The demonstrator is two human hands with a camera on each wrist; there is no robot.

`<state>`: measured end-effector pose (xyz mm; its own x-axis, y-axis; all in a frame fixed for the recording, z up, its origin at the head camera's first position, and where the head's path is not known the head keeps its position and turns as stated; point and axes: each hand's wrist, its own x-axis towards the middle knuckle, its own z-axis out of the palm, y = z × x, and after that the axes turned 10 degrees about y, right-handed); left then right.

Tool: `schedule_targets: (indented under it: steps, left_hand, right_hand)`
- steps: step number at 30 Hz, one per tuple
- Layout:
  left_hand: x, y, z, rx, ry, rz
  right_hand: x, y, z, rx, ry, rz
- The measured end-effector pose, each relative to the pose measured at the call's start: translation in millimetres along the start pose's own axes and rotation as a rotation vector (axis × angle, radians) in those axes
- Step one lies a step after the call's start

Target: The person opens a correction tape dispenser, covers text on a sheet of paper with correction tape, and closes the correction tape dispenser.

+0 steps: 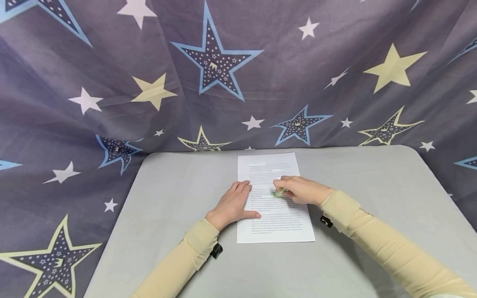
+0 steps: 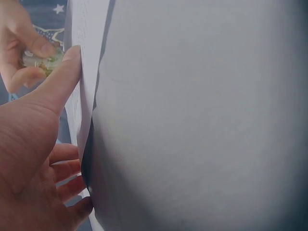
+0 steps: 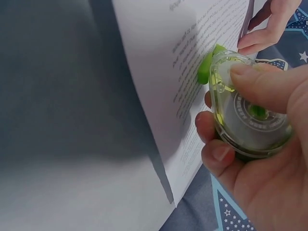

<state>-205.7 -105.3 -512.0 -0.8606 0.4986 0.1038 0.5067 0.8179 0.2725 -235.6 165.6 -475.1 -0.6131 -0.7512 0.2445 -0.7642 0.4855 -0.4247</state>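
A printed sheet of paper (image 1: 275,227) lies on the grey table, its text in several paragraphs. My right hand (image 1: 303,190) grips a clear and green correction tape dispenser (image 3: 250,113), thumb on one side and fingers curled behind it. The dispenser's green tip (image 3: 206,69) is at the printed lines, around the middle of the page; whether it touches cannot be told. With its fingers spread, my left hand (image 1: 231,205) rests on the sheet's left edge. In the left wrist view the thumb (image 2: 65,77) of that hand lies on the paper.
The grey table (image 1: 179,182) extends around the sheet on both sides. Behind it hangs a dark curtain (image 1: 223,111) printed with stars. Dark wrist straps show under both beige sleeves (image 1: 346,211).
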Motion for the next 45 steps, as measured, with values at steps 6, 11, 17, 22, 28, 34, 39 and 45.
schedule_targets:
  steps: [6, 11, 17, 22, 28, 34, 39, 45]
  left_hand:
    - [-0.5, -0.2, 0.1, 0.002, -0.001, -0.003]
    - [-0.6, -0.2, -0.1, -0.005, 0.005, -0.002]
    - [-0.5, -0.1, 0.3, -0.014, 0.011, 0.002]
    - [-0.3, 0.3, 0.2, -0.006, 0.006, 0.006]
    - [-0.2, 0.3, 0.7, -0.010, 0.003, 0.003]
    - [-1.1, 1.2, -0.7, -0.006, 0.006, -0.001]
    - [-1.4, 2.2, 0.0, 0.000, 0.012, 0.006]
    - [-2.3, 2.6, -0.2, -0.024, 0.040, 0.024]
  right_hand:
    - [-0.5, -0.7, 0.2, 0.001, -0.011, 0.012]
    - [-1.0, 0.9, 0.3, 0.004, -0.007, 0.013]
    - [-3.1, 1.7, -0.7, -0.001, -0.001, 0.010]
    - [-5.2, 0.7, -1.7, -0.001, 0.002, 0.015]
    - [-6.1, 0.4, -1.0, -0.010, 0.007, 0.020]
    - [-6.3, 0.6, 1.6, -0.050, 0.018, 0.012]
    - [-7.3, 0.5, 2.1, -0.060, 0.025, 0.008]
    - [-9.9, -0.9, -2.7, 0.024, 0.022, 0.030]
